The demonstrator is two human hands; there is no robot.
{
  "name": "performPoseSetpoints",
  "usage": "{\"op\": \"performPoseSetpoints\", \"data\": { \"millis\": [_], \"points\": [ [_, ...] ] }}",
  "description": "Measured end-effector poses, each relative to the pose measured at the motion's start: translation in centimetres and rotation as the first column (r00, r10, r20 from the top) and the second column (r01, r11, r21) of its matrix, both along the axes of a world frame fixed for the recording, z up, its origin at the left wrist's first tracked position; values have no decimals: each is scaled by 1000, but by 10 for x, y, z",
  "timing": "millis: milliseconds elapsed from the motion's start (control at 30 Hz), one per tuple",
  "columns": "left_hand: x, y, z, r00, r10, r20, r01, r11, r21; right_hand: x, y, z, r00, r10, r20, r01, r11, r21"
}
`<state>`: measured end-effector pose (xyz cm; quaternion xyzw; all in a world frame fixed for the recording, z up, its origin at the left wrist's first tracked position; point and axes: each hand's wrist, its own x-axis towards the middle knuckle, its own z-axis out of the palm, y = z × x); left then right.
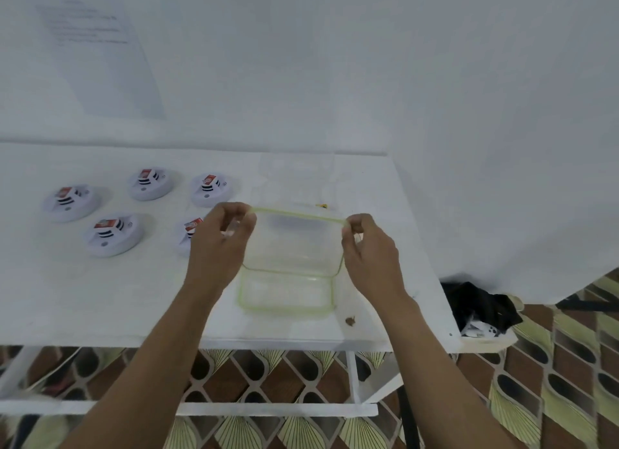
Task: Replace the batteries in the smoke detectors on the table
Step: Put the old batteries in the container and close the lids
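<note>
Smoke detectors [114,235] lie beyond your left hand [219,244]; it and your right hand [368,247] pinch a clear lid [294,241].

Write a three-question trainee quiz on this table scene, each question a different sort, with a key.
1. How many smoke detectors lie on the table?
2. True or false: the clear lid is pressed shut on the container.
3. Which part of the lid do the left hand and right hand pinch? A) its near edge B) its far corners C) its middle

Key
1. Five; the left hand partly hides one.
2. False: the lid is lifted and tilted up, with the open container below it.
3. B: the fingers of each hand grip one far corner.
</note>
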<state>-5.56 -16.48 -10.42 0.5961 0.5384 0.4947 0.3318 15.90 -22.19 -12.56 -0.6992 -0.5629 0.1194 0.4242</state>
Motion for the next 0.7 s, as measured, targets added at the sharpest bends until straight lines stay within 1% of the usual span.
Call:
{"op": "performPoseSetpoints", "data": {
  "millis": [67,133,167,233,300,333,400,433,467,500,567,633,700],
  "points": [
    [3,-1,8,984,8,176,-3,1000,-31,-1,0,7,999,25,-38,-21,994,112],
    [8,-1,13,935,52,351,-11,993,-118,-3,1,12,995,49,-86,-30,976,215],
    [10,1,14,896,103,431,-27,983,-180,-5,1,12,991,60,-117,-27,964,266],
    [12,4,13,786,211,581,-16,947,-322,-8,3,11,983,88,-163,-23,931,364],
    [10,5,15,673,252,695,109,896,-431,-11,6,8,980,119,-159,-34,888,458],
    [8,5,16,616,235,752,206,873,-441,-12,7,6,979,139,-146,-48,865,499],
    [7,3,21,487,208,848,364,834,-414,-11,10,1,973,198,-123,-100,832,545],
    [6,4,23,469,210,858,390,822,-414,-10,11,-1,966,231,-119,-128,822,555],
    [6,5,25,480,220,849,379,821,-427,-9,12,-3,955,266,-132,-150,817,557],
    [6,6,23,500,225,836,357,827,-435,-8,12,-4,936,304,-177,-162,820,549],
    [6,12,16,525,210,825,346,833,-432,-8,13,-4,872,372,-319,-168,838,519],
    [7,17,9,522,171,836,359,844,-398,-9,15,-1,815,368,-448,-142,876,461],
    [8,23,6,530,134,837,367,854,-369,-8,22,3,760,295,-579,-89,930,357]
  ]
}}
